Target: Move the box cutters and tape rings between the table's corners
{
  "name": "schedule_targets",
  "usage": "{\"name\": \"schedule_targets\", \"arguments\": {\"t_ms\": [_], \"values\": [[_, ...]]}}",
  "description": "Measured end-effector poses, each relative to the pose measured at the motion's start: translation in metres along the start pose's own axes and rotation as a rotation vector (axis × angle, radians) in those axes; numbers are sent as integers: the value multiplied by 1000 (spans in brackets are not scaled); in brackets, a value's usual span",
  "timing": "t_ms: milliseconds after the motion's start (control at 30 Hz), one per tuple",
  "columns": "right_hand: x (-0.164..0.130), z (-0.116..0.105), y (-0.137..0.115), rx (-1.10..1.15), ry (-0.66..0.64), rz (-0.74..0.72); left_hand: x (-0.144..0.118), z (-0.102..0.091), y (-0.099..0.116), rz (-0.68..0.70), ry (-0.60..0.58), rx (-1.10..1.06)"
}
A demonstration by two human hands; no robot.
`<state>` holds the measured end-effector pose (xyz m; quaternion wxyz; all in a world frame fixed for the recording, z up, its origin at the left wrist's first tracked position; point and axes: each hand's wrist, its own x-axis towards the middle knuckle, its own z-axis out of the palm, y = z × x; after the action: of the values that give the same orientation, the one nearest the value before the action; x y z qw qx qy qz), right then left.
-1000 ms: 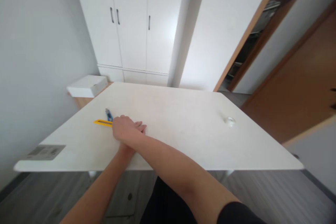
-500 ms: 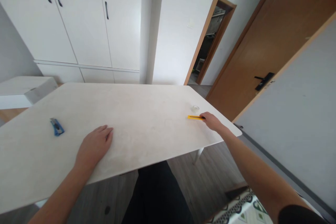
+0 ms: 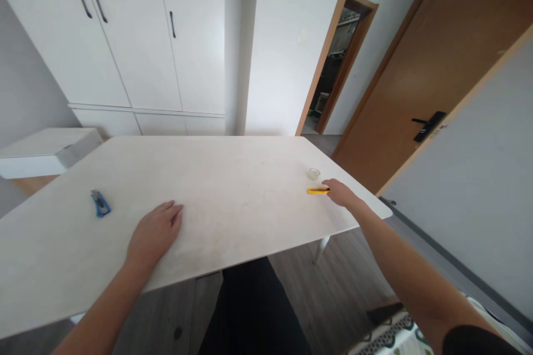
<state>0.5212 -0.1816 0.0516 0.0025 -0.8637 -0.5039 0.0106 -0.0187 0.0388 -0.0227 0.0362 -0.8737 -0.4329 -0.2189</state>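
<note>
My right hand [image 3: 340,194] holds the yellow cutter [image 3: 317,191] at its end; my left hand [image 3: 155,231] lies flat and empty, steadying me on the table [image 3: 233,177].

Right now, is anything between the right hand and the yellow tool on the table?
No. The right hand is already at the near end of the yellow tool, fingertips on or right beside it. The small clear roll lies just beyond, off to the side, blocking nothing.

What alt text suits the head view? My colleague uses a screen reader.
A person's right hand touches the end of a yellow tool near a white table's right edge, beside a small clear roll. The left hand lies flat; a blue cutter sits far left.
</note>
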Motion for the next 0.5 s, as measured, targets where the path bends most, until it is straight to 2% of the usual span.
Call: {"name": "schedule_targets", "arguments": {"t_ms": [100, 200, 300, 500], "values": [[-1, -3, -47, 28, -4, -116, -1, -9, 9, -23, -10, 12], [3, -4, -121, 114, -35, -330, -2, -17, 16, -51, -38, 5], [4, -6, -213, 205, -53, -522, -1, -19, 18, -85, -51, -19], [0, -10, -414, 284, -109, -817, -3, -14, 15, -104, -12, -124]]}}
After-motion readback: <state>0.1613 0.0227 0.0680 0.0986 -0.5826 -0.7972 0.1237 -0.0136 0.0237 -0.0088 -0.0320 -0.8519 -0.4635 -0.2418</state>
